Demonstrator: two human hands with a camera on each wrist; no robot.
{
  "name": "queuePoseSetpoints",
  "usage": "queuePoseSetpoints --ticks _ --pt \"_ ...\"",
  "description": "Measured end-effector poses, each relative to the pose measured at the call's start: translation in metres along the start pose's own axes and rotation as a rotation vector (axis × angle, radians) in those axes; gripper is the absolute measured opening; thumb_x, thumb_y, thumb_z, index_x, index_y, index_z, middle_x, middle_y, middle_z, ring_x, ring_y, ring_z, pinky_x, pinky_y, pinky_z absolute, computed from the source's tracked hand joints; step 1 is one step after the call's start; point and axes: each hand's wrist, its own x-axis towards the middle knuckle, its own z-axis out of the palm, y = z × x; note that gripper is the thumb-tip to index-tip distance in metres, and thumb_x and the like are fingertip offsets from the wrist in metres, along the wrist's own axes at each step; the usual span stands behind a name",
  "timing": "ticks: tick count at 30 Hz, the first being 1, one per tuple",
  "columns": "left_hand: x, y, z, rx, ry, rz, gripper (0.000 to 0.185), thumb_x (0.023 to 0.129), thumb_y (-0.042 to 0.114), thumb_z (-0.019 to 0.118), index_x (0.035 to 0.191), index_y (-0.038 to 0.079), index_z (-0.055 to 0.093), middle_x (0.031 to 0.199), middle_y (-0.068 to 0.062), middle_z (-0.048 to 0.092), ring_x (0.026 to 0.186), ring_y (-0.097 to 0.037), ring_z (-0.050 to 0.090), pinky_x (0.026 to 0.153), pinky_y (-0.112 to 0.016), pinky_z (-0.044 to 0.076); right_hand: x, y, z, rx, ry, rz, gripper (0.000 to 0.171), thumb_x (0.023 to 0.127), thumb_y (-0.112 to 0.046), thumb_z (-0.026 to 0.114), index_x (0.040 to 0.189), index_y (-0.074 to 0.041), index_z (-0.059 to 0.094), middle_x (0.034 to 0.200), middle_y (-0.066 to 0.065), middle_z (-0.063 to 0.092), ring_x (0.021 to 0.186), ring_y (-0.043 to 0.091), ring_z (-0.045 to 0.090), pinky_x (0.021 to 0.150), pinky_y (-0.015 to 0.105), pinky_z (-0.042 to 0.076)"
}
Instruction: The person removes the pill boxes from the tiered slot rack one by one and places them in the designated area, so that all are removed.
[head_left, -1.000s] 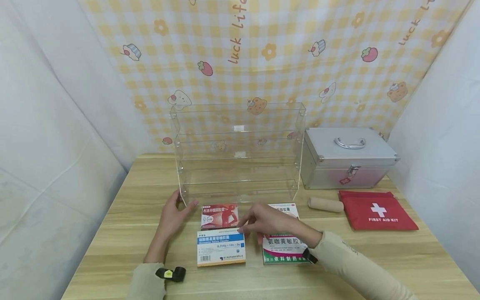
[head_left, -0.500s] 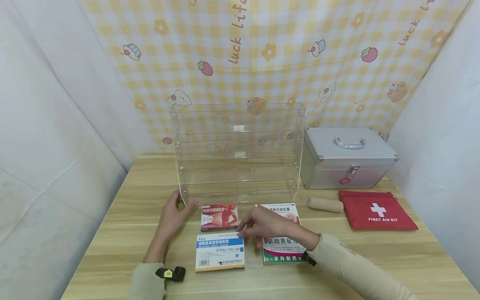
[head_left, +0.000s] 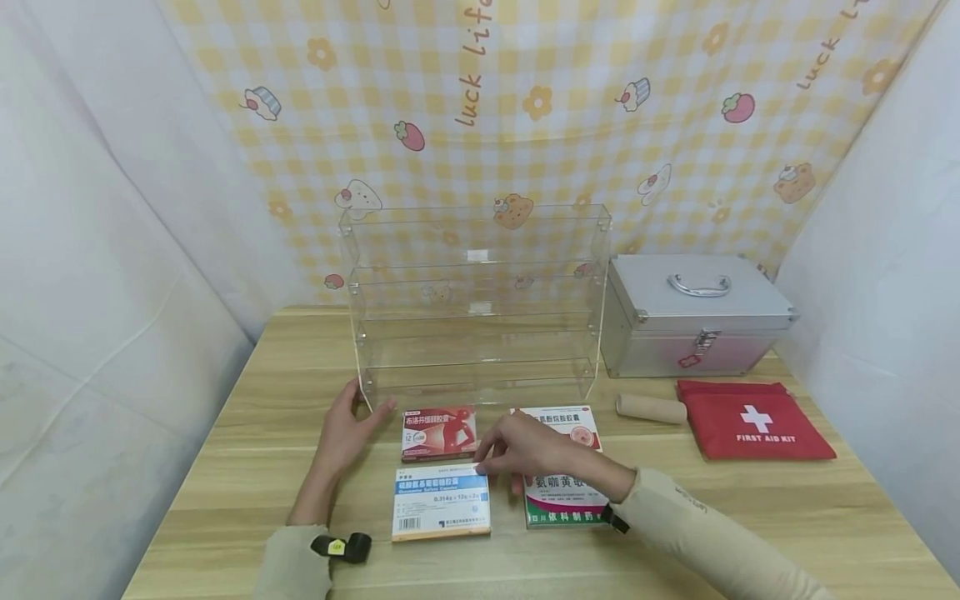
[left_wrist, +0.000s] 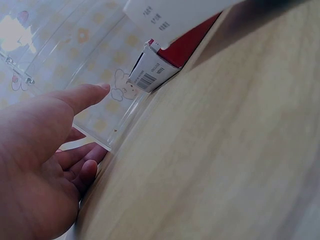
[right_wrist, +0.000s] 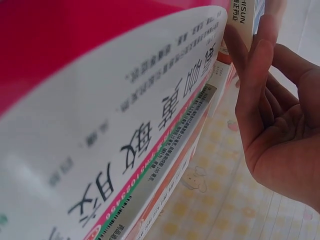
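Note:
My right hand (head_left: 525, 446) pinches the upper right corner of a blue-and-white medicine box (head_left: 441, 504), which lies face up at the front. In the right wrist view this box's end (right_wrist: 243, 22) shows between the fingers. Just behind it lies a red medicine box (head_left: 438, 433). Under and beside my right wrist are a green-and-magenta medicine box (head_left: 566, 510) and a white medicine box (head_left: 562, 417), both partly covered. My left hand (head_left: 348, 429) is at the lower left corner of a clear acrylic rack (head_left: 480, 396), thumb in front and other fingers outside, as the left wrist view shows.
A silver metal case (head_left: 690, 354) stands right of the rack. Before it lie a tan roll (head_left: 651, 409) and a red first aid pouch (head_left: 757, 425). A checked curtain (head_left: 480, 150) hangs behind the wooden table (head_left: 285, 375).
The blue-and-white box has shifted slightly toward the front edge with my right hand, uncovering more of the red box, and its face has changed tilt a little. My left hand has stayed put.

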Motion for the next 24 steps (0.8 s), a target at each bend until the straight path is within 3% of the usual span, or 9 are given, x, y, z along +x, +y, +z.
queuePoseSetpoints --ticks 5,24 --pt "-0.0005 0.0 0.0 -0.003 0.003 0.005 0.075 0.088 0.043 0.072 0.145 0.006 0.04 0.128 -0.018 0.055 0.12 -0.034 0.049 0.101 -0.057 0.035 0.0008 0.0014 0.0017 -0.009 0.013 0.003 0.013 0.09 -0.017 0.072 0.101 -0.011 0.075 0.074 -0.003 0.07 0.045 0.021 0.063 0.038 0.024 0.045" --pt "0.0012 -0.0026 0.0019 0.009 0.001 0.011 0.078 0.088 0.045 0.072 0.147 0.006 0.038 0.133 -0.019 0.053 0.124 -0.036 0.047 0.103 -0.059 0.032 0.0009 0.0022 0.005 -0.069 0.066 0.015 0.012 0.089 -0.018 0.075 0.1 -0.013 0.075 0.075 -0.006 0.069 0.044 0.015 0.061 0.039 0.019 0.042"
